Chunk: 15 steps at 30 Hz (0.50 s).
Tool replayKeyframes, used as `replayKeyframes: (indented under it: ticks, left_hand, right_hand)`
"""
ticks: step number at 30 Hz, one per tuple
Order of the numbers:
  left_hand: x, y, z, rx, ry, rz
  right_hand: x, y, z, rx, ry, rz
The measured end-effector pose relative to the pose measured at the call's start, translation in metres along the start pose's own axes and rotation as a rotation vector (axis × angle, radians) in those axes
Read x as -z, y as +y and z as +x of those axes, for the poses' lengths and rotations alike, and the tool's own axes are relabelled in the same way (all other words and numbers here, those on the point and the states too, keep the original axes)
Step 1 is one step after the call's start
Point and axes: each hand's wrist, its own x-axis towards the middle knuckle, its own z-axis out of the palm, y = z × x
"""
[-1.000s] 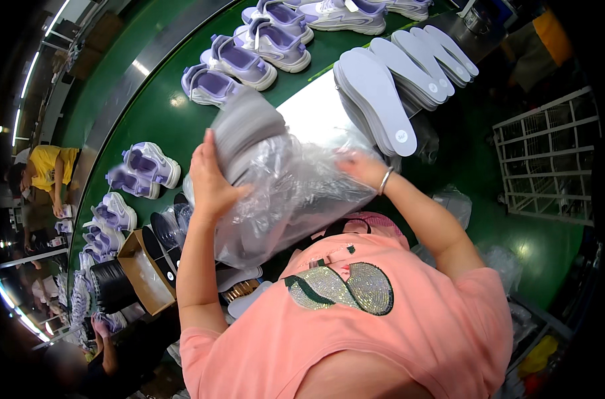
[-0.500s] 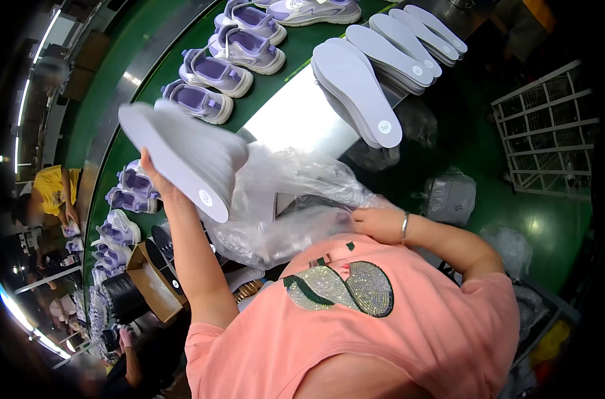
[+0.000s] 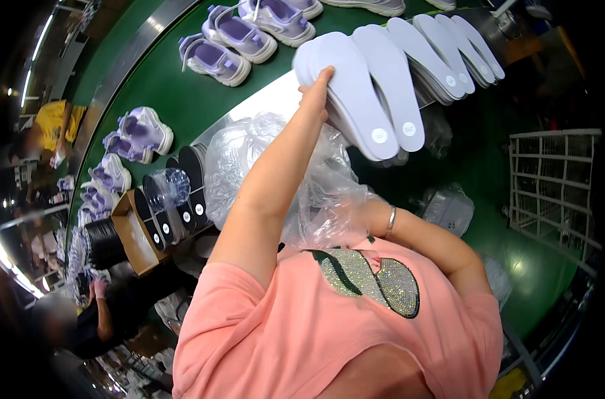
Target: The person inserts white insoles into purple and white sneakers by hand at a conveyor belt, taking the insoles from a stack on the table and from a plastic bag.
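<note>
Your left hand point(image 3: 315, 96) is raised over the green conveyor belt point(image 3: 149, 80), its fingers closed on the near edge of a stack of white insoles point(image 3: 352, 100); the thumb and fingertips pinch the stack, which tilts up off the belt. This held stack lies at the left end of a fanned row of white insoles point(image 3: 442, 60) that runs toward the belt's far right corner, each overlapping the next. Your right hand point(image 3: 355, 213) is hidden inside a crumpled clear plastic bag point(image 3: 282, 173) near the belt's near edge; you cannot tell whether its fingers are spread or closed. A silver bracelet point(image 3: 390, 221) circles that wrist.

Along the belt's far left side stand pairs of lilac and white shoes point(image 3: 226, 50), well apart from the insoles, with more of the same shoes point(image 3: 136, 136) farther down the left edge. Just left of the bag, dark insoles point(image 3: 182, 193) stand on edge in a cardboard box point(image 3: 133, 233). A white wire rack point(image 3: 555, 186) stands off the belt's right edge. Another person in a yellow shirt point(image 3: 53, 123) works beyond the belt's left side.
</note>
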Motion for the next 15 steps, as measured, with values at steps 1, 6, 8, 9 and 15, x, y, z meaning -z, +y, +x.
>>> replayKeyframes:
  ticks: [1, 6, 8, 9, 15]
  left_hand:
    - [-0.003, 0.011, -0.018, 0.049, -0.01, 0.084]
    - [0.041, 0.068, -0.111, -0.598, -0.335, 0.281]
    - [0.075, 0.087, -0.164, -0.573, -0.633, 0.19]
    - [0.097, 0.088, -0.18, -0.51, -0.741, 0.312]
    - [0.159, 0.019, -0.19, 0.102, -0.148, 1.325]
  right_hand:
    - [0.009, -0.001, -0.004, -0.043, -0.039, -0.059]
    - [0.054, -0.014, -0.006, 0.022, 0.128, -0.022]
    - [0.066, -0.017, 0.005, 0.066, 0.132, -0.055]
    - [0.067, -0.018, 0.012, 0.122, 0.166, -0.073]
    - [0.081, -0.037, 0.03, 0.152, 0.008, -0.291]
